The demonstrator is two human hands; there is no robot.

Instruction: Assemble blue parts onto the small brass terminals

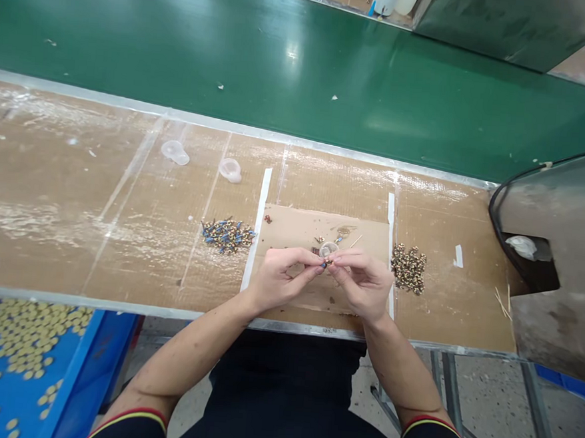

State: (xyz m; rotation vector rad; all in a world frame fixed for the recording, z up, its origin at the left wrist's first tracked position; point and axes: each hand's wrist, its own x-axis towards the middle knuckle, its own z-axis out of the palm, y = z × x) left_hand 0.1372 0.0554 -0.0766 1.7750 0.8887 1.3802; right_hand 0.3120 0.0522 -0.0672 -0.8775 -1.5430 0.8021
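Over a cardboard sheet (291, 232), my left hand (284, 277) and my right hand (365, 283) meet fingertip to fingertip. A small part with blue and brass colours (325, 264) is pinched between them, partly covered by the fingers. Just beyond the fingertips sits a small round clear dish (328, 248). A heap of blue and brass parts (228, 234) lies left of my left hand. To the right of my right hand is a heap of brass and dark parts (408, 269). A thin stick (356, 241) lies on the sheet.
Two clear plastic cups (175, 152) (230, 170) lie toward the back left of the table. Behind runs a green belt (263, 63). A metal machine housing (562, 231) with a black cable stands at right. A blue tray (67, 390) with yellowish discs is at lower left.
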